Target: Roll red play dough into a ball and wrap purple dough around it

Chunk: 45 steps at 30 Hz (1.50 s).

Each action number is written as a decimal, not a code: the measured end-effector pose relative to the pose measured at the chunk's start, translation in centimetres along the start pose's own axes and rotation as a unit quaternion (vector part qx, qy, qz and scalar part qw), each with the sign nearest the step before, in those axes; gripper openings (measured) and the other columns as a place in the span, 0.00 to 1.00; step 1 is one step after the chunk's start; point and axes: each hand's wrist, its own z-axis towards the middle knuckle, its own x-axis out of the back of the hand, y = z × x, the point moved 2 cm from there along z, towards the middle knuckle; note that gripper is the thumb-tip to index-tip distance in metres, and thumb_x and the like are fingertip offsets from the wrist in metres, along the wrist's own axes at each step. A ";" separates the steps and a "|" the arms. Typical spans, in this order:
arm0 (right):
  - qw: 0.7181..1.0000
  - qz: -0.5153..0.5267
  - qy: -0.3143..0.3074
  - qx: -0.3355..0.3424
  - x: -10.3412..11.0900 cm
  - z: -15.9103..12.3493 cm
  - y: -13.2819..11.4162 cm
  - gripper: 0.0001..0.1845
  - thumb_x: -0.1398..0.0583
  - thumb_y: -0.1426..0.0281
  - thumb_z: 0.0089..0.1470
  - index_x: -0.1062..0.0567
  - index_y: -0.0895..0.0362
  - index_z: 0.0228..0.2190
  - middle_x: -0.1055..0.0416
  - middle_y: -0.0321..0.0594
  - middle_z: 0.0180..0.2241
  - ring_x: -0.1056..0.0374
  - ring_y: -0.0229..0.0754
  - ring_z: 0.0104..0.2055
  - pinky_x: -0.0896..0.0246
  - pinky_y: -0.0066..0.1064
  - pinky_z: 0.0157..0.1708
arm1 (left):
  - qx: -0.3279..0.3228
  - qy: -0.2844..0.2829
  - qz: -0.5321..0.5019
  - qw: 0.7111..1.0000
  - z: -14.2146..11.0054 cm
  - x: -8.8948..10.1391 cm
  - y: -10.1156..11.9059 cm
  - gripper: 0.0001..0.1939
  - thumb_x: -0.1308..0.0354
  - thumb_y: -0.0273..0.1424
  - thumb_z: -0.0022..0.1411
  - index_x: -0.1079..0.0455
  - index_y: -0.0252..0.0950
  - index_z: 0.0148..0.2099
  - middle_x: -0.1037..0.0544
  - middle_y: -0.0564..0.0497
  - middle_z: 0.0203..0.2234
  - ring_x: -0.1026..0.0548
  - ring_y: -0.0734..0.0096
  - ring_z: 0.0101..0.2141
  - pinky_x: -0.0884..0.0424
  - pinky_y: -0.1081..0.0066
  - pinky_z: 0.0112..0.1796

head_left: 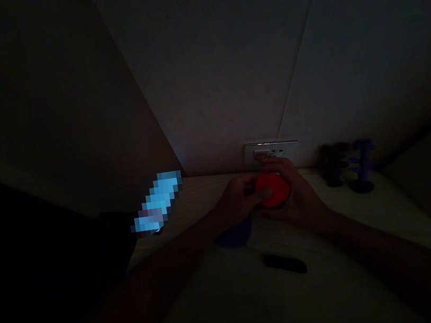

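Both hands are closed on a round object with a glowing red face, held over the tabletop near the wall. From the left side, my left hand grips its edge, with the thumb lying across the red face. My right hand wraps round the other side, fingers curled behind it. The kind of object is hard to make out in the dark. Just below my left hand lies a bluish-purple item, partly covered by the hand. A dark, elongated object rests closer to me on the pale surface.
A wall socket plate sits right behind my hands. Two small knobbly stands or figures, one dark and one purple, occupy the right. A bright, pixelated, screen-like slab is on the left of the wooden tabletop.
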 end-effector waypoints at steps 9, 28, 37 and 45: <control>0.997 0.027 -0.071 -0.006 -0.1 0.1 -0.8 0.35 0.25 0.62 0.44 0.27 0.47 0.54 0.31 0.47 0.59 0.30 0.59 0.59 0.29 0.52 0.55 | 0.032 -0.099 0.013 0.994 0.0 0.6 -0.4 0.18 0.27 0.39 0.49 0.27 0.32 0.33 0.26 0.53 0.26 0.32 0.74 0.27 0.37 0.73 0.29; 0.993 0.040 -0.056 -0.100 0.0 0.1 -1.1 0.29 0.28 0.66 0.45 0.27 0.50 0.49 0.21 0.42 0.45 0.21 0.51 0.42 0.23 0.39 0.39 | 0.027 -0.126 0.054 0.990 0.1 0.8 -0.3 0.18 0.31 0.43 0.55 0.29 0.33 0.29 0.31 0.55 0.24 0.35 0.75 0.27 0.38 0.72 0.29; 0.997 -0.020 -0.002 -0.073 0.1 0.1 -1.3 0.22 0.31 0.68 0.45 0.27 0.49 0.43 0.19 0.40 0.44 0.21 0.52 0.41 0.23 0.40 0.39 | 0.049 -0.097 0.009 0.994 0.5 0.4 -0.6 0.20 0.28 0.43 0.52 0.29 0.33 0.30 0.28 0.54 0.27 0.32 0.74 0.29 0.33 0.71 0.33; 0.994 -0.064 0.017 -0.081 -0.4 0.3 -1.3 0.20 0.31 0.67 0.45 0.28 0.47 0.41 0.19 0.38 0.42 0.21 0.52 0.39 0.24 0.40 0.36 | 0.074 -0.084 0.007 0.994 0.5 0.6 -0.2 0.23 0.28 0.48 0.49 0.30 0.34 0.29 0.31 0.55 0.26 0.36 0.75 0.28 0.40 0.73 0.29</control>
